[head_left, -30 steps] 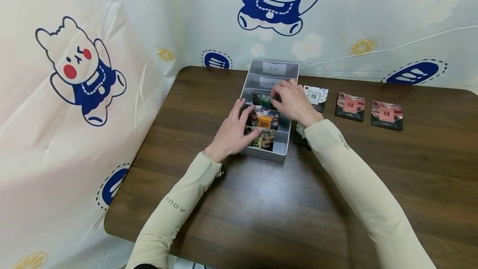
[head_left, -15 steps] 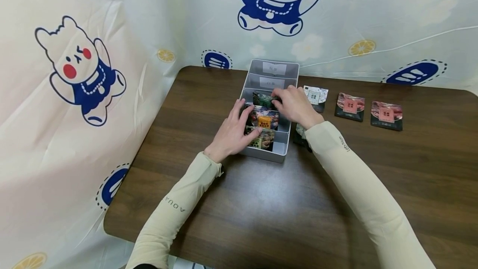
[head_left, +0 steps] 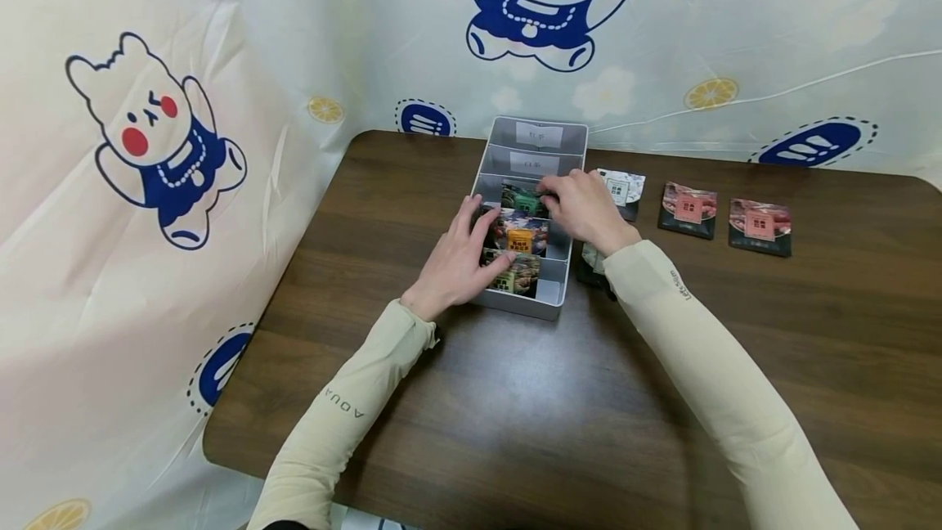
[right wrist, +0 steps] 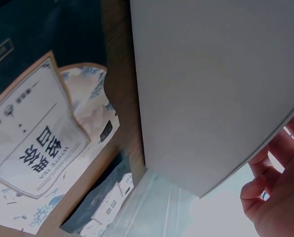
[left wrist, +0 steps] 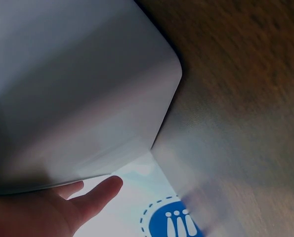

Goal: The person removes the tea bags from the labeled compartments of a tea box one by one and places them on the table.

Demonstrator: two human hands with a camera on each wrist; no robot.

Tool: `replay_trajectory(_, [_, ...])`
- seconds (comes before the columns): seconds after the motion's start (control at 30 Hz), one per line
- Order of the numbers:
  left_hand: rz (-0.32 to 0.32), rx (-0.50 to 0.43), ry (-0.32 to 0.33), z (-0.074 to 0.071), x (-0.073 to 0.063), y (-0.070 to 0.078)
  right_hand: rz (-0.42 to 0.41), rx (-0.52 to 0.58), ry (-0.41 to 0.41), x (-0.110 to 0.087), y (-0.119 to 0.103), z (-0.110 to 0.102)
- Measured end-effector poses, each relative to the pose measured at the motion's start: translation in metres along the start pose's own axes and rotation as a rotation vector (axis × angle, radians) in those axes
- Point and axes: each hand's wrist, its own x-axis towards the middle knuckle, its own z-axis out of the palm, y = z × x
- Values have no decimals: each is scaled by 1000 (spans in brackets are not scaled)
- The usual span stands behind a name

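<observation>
A long grey divided box (head_left: 515, 305) stands on the table with tea sachets upright in its nearer compartments. My right hand (head_left: 585, 207) reaches over the box's right rim, thumb and fingers curled at the right edge of a green tea sachet (head_left: 521, 199) in the middle compartment. Across the left rim lies my left hand (head_left: 452, 260), fingers spread and thumb over the front sachet (head_left: 526, 275). Between these two sachets is one with an orange label (head_left: 518, 235). In the wrist views, the box walls hide the sachets inside.
White labels mark the two far compartments, one of them a white label (head_left: 535, 163). Right of the box lie a white tea sachet (head_left: 621, 189), two red-labelled sachets (head_left: 688, 209), and another white tea sachet (right wrist: 38, 138) partly under my right forearm. A printed curtain (head_left: 412, 39) hangs behind the table (head_left: 530, 399).
The green sachet has tilted and shows more of its face, shifting slightly right with my right fingers at its edge. My left hand stays in place.
</observation>
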Motion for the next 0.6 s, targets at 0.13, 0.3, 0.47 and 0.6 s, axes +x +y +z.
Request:
replay_trajectory(0.13, [1,2,2,1,0,0,7,7,14,-2,1,0])
replay_trajectory(0.3, [-1,3,1,1,0,0,14,16,26,-3,2,0])
replay_trajectory(0.47, [-1,4,0,1,0,0,23,43,45,-4,5,-1])
replay_trajectory(0.6, [0,8,2,1,1,-1,43,61,48,-5,8,-3])
